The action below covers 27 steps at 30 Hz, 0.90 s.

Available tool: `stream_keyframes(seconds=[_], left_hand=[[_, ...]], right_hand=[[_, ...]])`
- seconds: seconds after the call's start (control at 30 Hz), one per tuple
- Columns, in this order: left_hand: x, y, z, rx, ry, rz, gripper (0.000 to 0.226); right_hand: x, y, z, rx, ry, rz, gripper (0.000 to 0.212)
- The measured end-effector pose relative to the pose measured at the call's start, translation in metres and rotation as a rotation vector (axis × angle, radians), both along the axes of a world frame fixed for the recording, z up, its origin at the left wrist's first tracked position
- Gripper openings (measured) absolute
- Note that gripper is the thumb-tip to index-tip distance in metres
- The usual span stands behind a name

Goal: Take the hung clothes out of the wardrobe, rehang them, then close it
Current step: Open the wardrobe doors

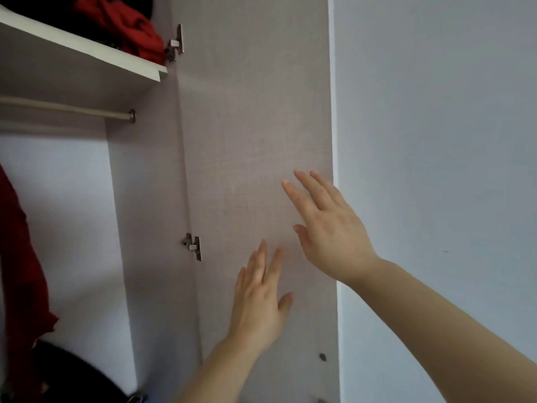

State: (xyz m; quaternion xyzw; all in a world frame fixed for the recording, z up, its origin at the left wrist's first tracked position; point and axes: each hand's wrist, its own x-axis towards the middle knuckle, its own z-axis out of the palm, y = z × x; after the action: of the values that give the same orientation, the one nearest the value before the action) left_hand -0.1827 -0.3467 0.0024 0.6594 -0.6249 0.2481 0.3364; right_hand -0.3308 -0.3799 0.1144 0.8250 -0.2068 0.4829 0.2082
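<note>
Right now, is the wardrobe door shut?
No, the door stands open, its inner face and hinge showing, with the left hand and right hand spread open before it.

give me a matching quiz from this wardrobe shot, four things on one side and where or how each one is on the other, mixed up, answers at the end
Things
1. rail
2. red pile
3. lower hinge
4. right hand

Places or states
a. fingers spread, by the free edge of the door
b. on top of the shelf
c. under the shelf, bare where visible
d. where the door meets the side panel

Pairs: 1-c, 2-b, 3-d, 4-a
</note>
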Motion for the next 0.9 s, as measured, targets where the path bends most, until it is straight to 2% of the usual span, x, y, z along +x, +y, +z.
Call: stream_keyframes(seconds=[0.13,0.37,0.57,0.8,0.9], left_hand=[[0.019,-0.026,0.009,0.046,-0.001,0.063,0.087],[0.041,-0.073,0.013,0.057,0.004,0.082,0.095],[0.054,-0.095,0.003,-0.008,0.011,0.044,0.102],[0.054,-0.092,0.003,-0.065,-0.01,0.033,0.096],[0.063,-0.078,0.001,-0.074,-0.002,0.09,0.09]], right_hand=[[0.015,-0.043,-0.003,0.005,0.149,-0.134,0.07],[0.026,-0.088,-0.017,-0.043,0.236,-0.349,0.062],[0.032,-0.101,-0.027,-0.213,0.127,-0.341,0.048],[0.053,-0.101,-0.028,-0.255,0.074,-0.243,0.045],[0.074,-0.092,-0.027,-0.254,0.076,-0.156,0.045]])
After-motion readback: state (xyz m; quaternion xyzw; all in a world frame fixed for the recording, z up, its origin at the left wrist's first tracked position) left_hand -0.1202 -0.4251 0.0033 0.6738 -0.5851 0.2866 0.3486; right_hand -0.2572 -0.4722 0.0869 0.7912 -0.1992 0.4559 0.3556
